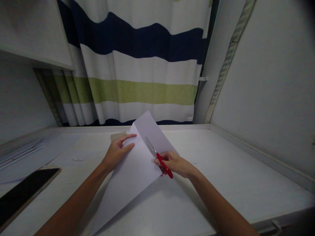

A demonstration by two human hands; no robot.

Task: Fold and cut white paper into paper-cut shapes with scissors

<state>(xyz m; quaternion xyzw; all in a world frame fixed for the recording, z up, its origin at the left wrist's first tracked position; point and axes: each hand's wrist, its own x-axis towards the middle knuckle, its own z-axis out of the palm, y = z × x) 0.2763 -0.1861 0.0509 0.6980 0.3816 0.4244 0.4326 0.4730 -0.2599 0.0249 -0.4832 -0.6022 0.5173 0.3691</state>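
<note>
A folded sheet of white paper (133, 177) stands tilted above the desk, its fold running down between its two halves. My left hand (119, 150) grips the paper's left edge near the top, thumb and forefinger lying on its face. My right hand (176, 162) is closed around a pair of red-handled scissors (164, 165). The metal blades point up and left, lying along the fold between the halves. The lower handle is mostly hidden behind the paper and my fingers. Whether the blades are parted I cannot tell.
A dark phone (27, 193) lies at the left on the white desk (233, 167). Beyond it are several paper sheets (31, 154) and small white scraps (77, 159). A beige object (118, 135) sits behind my left hand. A striped curtain (142, 68) hangs behind, with a wall at the right.
</note>
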